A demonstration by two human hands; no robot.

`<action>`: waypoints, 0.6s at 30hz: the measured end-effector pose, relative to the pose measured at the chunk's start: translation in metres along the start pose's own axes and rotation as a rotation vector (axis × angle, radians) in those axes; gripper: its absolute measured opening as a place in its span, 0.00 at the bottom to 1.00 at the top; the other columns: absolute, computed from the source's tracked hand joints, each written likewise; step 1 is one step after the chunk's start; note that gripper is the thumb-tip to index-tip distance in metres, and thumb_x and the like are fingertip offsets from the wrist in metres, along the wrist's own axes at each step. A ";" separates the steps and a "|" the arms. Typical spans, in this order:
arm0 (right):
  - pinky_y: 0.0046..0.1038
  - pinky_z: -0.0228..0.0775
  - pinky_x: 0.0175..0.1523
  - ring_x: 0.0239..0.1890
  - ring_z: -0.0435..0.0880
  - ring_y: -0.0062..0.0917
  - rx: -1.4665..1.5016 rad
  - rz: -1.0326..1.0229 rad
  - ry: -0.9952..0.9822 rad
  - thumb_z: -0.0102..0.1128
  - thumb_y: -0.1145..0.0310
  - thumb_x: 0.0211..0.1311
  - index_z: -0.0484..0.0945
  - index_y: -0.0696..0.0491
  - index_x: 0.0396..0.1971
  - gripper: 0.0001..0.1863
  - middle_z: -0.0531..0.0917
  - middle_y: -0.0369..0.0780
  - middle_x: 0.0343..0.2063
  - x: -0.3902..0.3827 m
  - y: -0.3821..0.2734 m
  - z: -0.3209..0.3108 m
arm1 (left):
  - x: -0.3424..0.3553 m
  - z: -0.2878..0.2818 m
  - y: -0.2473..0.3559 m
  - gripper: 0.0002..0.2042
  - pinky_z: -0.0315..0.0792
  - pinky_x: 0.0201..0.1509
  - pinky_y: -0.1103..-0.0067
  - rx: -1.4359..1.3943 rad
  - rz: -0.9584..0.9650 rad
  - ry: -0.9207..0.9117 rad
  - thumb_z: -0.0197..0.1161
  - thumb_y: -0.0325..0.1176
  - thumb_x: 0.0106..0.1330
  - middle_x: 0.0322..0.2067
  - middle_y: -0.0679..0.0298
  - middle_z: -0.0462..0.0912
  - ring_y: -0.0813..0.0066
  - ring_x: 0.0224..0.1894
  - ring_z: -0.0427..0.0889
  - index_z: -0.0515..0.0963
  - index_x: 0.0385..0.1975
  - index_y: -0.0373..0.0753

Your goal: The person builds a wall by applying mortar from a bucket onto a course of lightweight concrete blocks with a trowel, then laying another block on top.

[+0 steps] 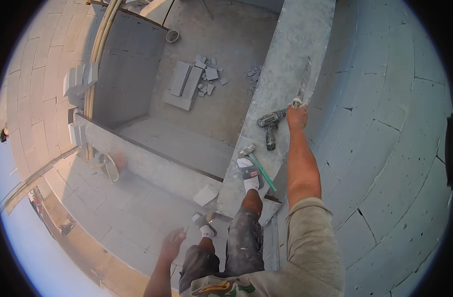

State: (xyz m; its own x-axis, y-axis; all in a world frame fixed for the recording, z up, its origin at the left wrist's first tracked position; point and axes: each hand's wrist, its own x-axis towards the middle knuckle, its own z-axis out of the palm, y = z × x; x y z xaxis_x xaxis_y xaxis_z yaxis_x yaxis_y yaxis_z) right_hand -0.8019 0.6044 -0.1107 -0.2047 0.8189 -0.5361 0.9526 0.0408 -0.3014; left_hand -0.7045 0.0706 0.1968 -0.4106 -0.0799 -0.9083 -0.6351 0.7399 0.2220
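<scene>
Block walls (380,143) flank a dusty slab (305,29) bearing a long, narrow tool (304,85), its pale handle clamped in the right hand (297,118); nearby lie a green-handled hammer (261,171) and cordless drill (271,123). The left hand's (173,242) fingers curl, contents unclear.

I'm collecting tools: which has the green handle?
The green-handled hammer beside the right foot; the cordless drill by the right hand is dark.
</scene>
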 end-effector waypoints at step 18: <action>0.38 0.64 0.62 0.57 0.72 0.47 -0.469 -0.076 -0.775 0.57 0.49 0.53 0.69 0.66 0.52 0.36 0.73 0.56 0.53 -0.179 0.170 0.041 | 0.014 -0.012 0.066 0.21 0.70 0.53 0.76 0.138 0.091 -0.022 0.56 0.42 0.67 0.44 0.58 0.80 0.71 0.47 0.78 0.73 0.52 0.34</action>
State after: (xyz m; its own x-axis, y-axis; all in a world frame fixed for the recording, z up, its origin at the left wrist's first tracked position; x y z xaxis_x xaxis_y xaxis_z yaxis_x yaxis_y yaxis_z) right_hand -0.6128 0.4408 -0.0979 -0.2028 0.1968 -0.9592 0.8895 0.4465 -0.0965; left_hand -0.7594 0.1102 0.2029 -0.4472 0.0048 -0.8944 -0.4998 0.8280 0.2543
